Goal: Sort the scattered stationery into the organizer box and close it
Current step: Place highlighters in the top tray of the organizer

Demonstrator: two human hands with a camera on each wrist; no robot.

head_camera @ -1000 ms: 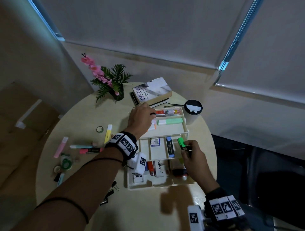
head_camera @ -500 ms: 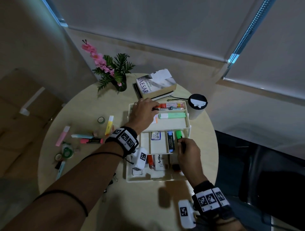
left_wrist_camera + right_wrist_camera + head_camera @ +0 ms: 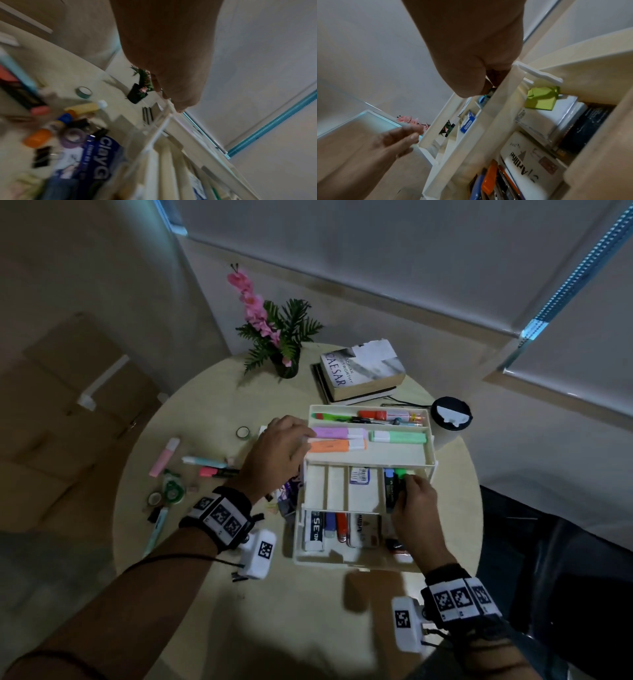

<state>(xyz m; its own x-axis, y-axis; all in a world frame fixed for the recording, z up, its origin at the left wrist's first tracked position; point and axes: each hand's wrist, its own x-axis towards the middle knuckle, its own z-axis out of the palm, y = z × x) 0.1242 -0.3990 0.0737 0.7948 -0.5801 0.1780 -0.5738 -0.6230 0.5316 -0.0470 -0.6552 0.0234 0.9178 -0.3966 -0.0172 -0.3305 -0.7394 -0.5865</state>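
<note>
The cream organizer box [image 3: 430, 455] stands open in tiers on the round table. Its top tray holds purple [image 3: 337, 433], orange and mint highlighters. My left hand [image 3: 301, 441] lies at that tray's left rim [image 3: 169, 106], fingers relaxed and touching it. My right hand [image 3: 404, 486] pinches a green-capped highlighter [image 3: 394, 487], set down in the middle tray's right compartment beside a blue one. In the right wrist view my fingers [image 3: 489, 86] curl round it behind the tray wall. A pink highlighter [image 3: 164, 457], a pale blue pen [image 3: 203, 462] and a clay pack [image 3: 99, 155] lie loose at the left.
Tape rolls [image 3: 243, 433], a green correction tape [image 3: 173, 489], binder clips [image 3: 41, 157] and a pink-black marker [image 3: 219, 472] are scattered left of the box. A potted plant [image 3: 281, 337], stacked books [image 3: 363, 371] and a black-lidded cup [image 3: 450, 419] stand behind it.
My right hand has lowered the green highlighter into the middle tray. My left hand slid off the top tray to its left rim, uncovering the purple and orange highlighters.
</note>
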